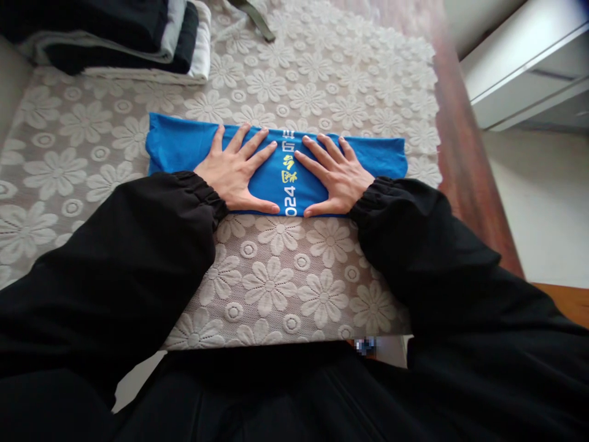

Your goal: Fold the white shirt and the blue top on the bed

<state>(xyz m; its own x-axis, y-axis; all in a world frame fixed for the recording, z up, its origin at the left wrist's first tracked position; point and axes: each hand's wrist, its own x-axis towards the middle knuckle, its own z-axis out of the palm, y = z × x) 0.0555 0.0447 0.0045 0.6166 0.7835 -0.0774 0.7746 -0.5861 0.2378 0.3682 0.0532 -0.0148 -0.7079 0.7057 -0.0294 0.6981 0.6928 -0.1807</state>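
A blue piece of clothing (267, 178), folded into a long flat strip, lies crosswise on the lace tablecloth. White and yellow printed characters and the digits "024" run across its middle. My left hand (239, 169) presses flat on the strip left of the print, fingers spread. On the other side of the print, my right hand (338, 175) rests flat on the cloth with its fingers apart too. Both thumbs lie along the near edge and point towards each other. The strip's two ends stick out beyond my hands.
A stack of folded black, grey and white clothes (184, 43) sits at the far left. A dark green strap (257, 21) lies at the back. The lace tablecloth (276, 288) covers a reddish wooden table (478, 178), whose right edge shows. White furniture (519, 55) stands beyond it.
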